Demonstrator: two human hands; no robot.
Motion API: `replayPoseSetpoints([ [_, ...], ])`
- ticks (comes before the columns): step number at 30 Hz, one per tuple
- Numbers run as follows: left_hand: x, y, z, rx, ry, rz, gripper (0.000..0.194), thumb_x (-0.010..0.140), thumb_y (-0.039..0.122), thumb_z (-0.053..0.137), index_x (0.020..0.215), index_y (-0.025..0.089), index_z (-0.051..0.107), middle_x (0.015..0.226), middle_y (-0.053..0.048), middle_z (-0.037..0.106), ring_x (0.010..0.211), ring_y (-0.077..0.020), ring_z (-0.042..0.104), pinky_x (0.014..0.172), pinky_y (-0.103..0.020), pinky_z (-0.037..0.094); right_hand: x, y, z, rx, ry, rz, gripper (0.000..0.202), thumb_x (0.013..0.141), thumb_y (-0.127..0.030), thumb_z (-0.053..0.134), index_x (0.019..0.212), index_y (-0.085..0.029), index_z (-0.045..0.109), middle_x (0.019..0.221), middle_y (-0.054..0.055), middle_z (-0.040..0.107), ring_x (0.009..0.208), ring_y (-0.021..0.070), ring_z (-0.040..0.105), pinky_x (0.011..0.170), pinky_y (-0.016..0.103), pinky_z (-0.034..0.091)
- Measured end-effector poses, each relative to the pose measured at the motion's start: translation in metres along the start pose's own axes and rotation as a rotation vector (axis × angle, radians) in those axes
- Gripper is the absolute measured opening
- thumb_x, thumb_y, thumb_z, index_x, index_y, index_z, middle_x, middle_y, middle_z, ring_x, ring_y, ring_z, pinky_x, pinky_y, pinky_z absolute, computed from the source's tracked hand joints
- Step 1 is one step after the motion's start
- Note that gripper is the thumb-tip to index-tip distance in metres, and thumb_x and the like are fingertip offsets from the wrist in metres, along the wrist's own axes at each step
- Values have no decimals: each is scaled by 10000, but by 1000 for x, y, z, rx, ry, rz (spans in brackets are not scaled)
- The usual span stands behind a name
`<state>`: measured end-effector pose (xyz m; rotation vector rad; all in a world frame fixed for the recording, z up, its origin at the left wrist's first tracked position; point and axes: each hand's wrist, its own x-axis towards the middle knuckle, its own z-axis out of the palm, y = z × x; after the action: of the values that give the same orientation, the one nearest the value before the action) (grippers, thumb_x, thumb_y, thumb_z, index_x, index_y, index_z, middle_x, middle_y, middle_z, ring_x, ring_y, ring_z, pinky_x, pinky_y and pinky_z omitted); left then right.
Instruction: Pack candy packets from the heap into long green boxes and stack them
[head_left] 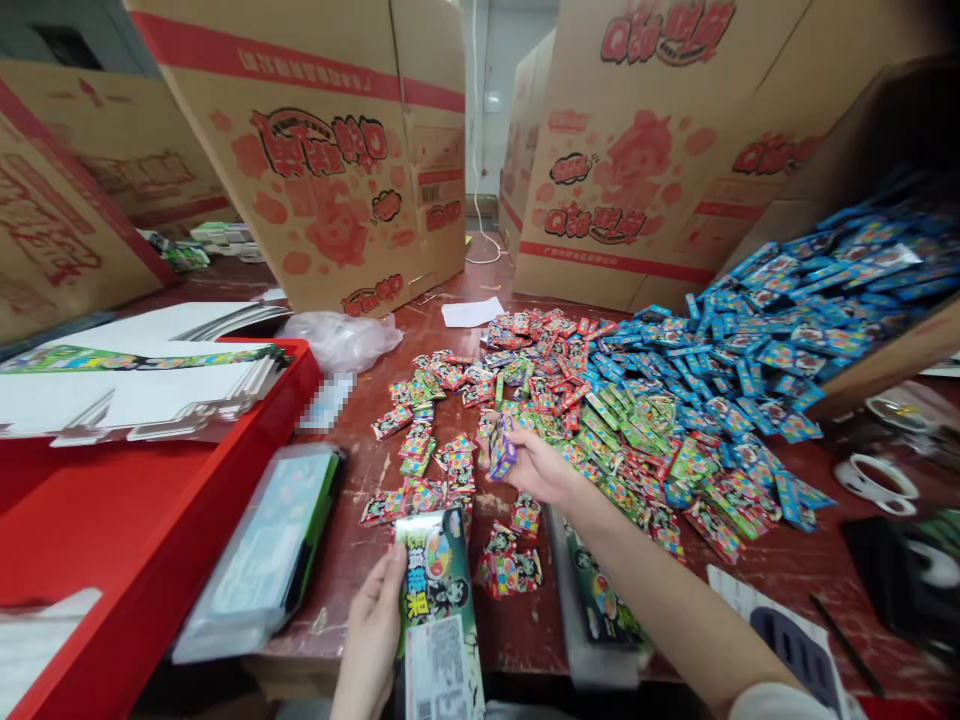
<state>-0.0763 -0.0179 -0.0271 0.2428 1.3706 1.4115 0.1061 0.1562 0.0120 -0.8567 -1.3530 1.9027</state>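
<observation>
My left hand (377, 610) grips the edge of a black-and-green printed candy bag (441, 610) near the table's front edge; whether its mouth is open I cannot tell. Between the fingers of my right hand (538, 466) is a small purple candy packet (501, 448), held above the loose packets. Around and beyond that hand lie many small packets: red ones (536, 345), green ones (637, 425) and a big heap of blue ones (787, 320). Another printed bag (596, 595) lies under my right forearm, which partly covers it.
A red tray (217, 480) with stacked white sheets (180, 390) stands on the left. Beside it lie a plastic-wrapped stack (274, 540) and a crumpled clear bag (341, 342). Large cardboard boxes (322, 150) stand behind. A tape roll (876, 484) is at the right.
</observation>
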Motion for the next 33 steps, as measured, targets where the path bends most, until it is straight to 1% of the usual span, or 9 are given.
replayPoseSetpoints([
  [2, 3, -8, 10, 72, -20, 55, 515, 613, 501, 774, 978, 154, 667, 965, -69, 715, 1013, -258, 621, 924, -338, 468, -17, -1, 4, 209, -18, 3, 299, 754, -434, 612, 942, -217, 530, 746, -19, 579, 658, 136, 595, 646, 297, 500],
  [6, 3, -17, 27, 204, -2, 149, 585, 595, 578, 744, 978, 142, 679, 1026, -83, 698, 1071, -273, 579, 953, -340, 434, -33, -1, 6, 195, 154, -19, 370, 569, -409, 809, 708, -164, 570, 653, -34, 584, 580, 98, 540, 584, 229, 445],
  [11, -7, -21, 41, 200, -66, 159, 551, 625, 574, 729, 996, 169, 683, 1033, -68, 699, 1029, -263, 600, 905, -321, 461, -45, -3, -6, 110, 266, 31, 415, 556, -471, 797, 730, -149, 600, 624, -21, 620, 509, 106, 560, 488, 223, 402],
  [14, -12, -23, 46, 192, -99, 122, 541, 625, 577, 728, 976, 167, 690, 1017, -77, 703, 1013, -269, 605, 906, -329, 458, -56, 2, -11, 207, 293, 36, 414, 499, -375, 846, 716, -178, 554, 662, -24, 636, 596, 136, 609, 567, 246, 460],
  [17, -16, -25, 49, 200, -135, 127, 539, 650, 571, 714, 985, 150, 684, 986, -93, 706, 976, -280, 616, 896, -348, 459, -66, 5, -14, 220, 279, -53, 356, 562, -285, 826, 819, -203, 593, 782, -16, 656, 742, 138, 618, 686, 249, 478],
  [20, -23, -28, 51, 261, -177, 183, 513, 695, 566, 677, 985, 143, 676, 961, -94, 704, 940, -277, 618, 868, -348, 465, -72, -1, -13, 171, 112, -124, 588, 604, -225, 800, 1140, -286, 564, 922, -9, 656, 870, 152, 604, 767, 275, 481],
  [22, -29, -30, 53, 311, -243, 215, 487, 729, 559, 646, 973, 138, 673, 936, -93, 703, 910, -274, 620, 834, -343, 473, -73, -8, -10, 111, 28, -156, 639, 621, -222, 788, 1208, -297, 546, 967, 3, 657, 927, 163, 593, 813, 296, 477],
  [27, -44, -29, 59, 340, -348, 233, 419, 797, 521, 588, 985, 152, 652, 916, -77, 695, 884, -250, 616, 799, -316, 473, -68, -11, 4, -123, 133, -264, 294, 696, -338, 726, 968, -229, 691, 1009, 53, 686, 923, 204, 619, 862, 385, 473],
  [33, -52, -26, 58, 342, -320, 268, 426, 780, 542, 593, 937, 153, 667, 819, -62, 684, 793, -234, 607, 728, -288, 472, -82, 13, -6, -406, 209, -351, 257, 750, -367, 678, 955, -219, 719, 943, 73, 685, 896, 221, 609, 853, 395, 460],
])
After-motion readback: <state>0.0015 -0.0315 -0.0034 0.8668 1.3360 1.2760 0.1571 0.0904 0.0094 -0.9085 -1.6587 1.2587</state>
